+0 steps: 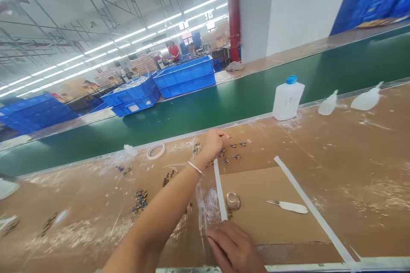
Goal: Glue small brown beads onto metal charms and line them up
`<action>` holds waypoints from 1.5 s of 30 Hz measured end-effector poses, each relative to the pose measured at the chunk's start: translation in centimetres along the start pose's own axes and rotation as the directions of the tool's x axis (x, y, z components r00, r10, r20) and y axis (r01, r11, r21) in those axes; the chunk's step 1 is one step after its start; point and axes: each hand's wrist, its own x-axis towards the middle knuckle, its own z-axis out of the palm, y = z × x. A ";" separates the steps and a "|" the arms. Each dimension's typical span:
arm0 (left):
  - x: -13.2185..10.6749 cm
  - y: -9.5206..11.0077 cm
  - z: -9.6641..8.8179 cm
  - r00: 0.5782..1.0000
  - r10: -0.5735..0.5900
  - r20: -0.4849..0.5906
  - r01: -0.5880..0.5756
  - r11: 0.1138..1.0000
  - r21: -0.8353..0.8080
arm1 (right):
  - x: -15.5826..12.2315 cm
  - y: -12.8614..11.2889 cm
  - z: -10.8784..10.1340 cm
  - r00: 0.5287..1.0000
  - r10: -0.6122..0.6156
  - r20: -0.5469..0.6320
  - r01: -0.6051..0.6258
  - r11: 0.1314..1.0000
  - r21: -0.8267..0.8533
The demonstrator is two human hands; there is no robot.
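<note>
My left hand (214, 140) reaches far forward over the brown cardboard-covered bench (352, 170), a thin bracelet on its wrist. Its fingers are curled together at a scatter of small blue-and-brass parts (231, 153); what they pinch is hidden. My right hand (233, 248) rests at the near edge, fingers lying flat on the cardboard, nothing in them. Just beyond it are a white strip (220, 192) and a small round metal cup (233, 201).
A white-handled blade (290, 207) and a long white strip (314, 215) lie to the right. A tape ring (156, 150), a blue-capped white bottle (287, 100) and two squeeze bottles (328, 104) sit by the green conveyor (224, 106). Blue crates (185, 76) stand beyond; a person in red (174, 51) works far off.
</note>
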 end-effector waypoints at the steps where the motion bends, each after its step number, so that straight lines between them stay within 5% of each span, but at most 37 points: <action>1: -1.1 -1.0 -2.0 0.999 0.008 -0.051 -0.006 1.000 0.026 | 0.0 -0.2 -0.2 1.000 0.009 0.010 -0.009 1.000 0.017; 8: -14.4 -12.8 -18.3 0.927 -0.127 -0.354 0.205 0.960 0.193 | -0.5 -0.3 -0.5 0.997 -0.065 0.036 0.065 0.998 -0.001; 11: -18.5 -17.2 -22.0 0.912 -0.180 -0.368 0.273 0.937 0.217 | -1.0 0.0 -0.6 0.995 -0.084 0.052 0.085 0.996 -0.023; 14: -20.0 -19.8 -23.2 0.938 -0.190 -0.292 0.263 0.936 0.236 | -1.3 0.3 -0.9 0.988 -0.094 0.121 0.098 0.995 -0.022; 23: -18.0 -20.9 -22.9 0.975 -0.174 -0.141 0.203 0.953 0.225 | -0.9 -0.3 -0.7 0.994 -0.067 0.089 0.073 0.994 -0.076; 35: -18.9 -16.0 -20.4 0.913 -0.213 -0.348 0.234 0.972 0.017 | -0.7 -0.7 -0.7 0.994 0.011 0.107 -0.009 1.000 -0.020; 38: -19.9 -12.3 -17.3 0.917 -0.200 -0.345 0.191 0.980 -0.059 | -0.5 -0.8 -0.7 0.995 0.014 0.103 -0.011 1.000 -0.027; 45: -21.3 -2.8 -6.6 0.984 -0.122 -0.129 0.078 0.949 -0.305 | -0.6 -1.1 -0.5 0.985 0.087 0.147 -0.086 0.996 -0.015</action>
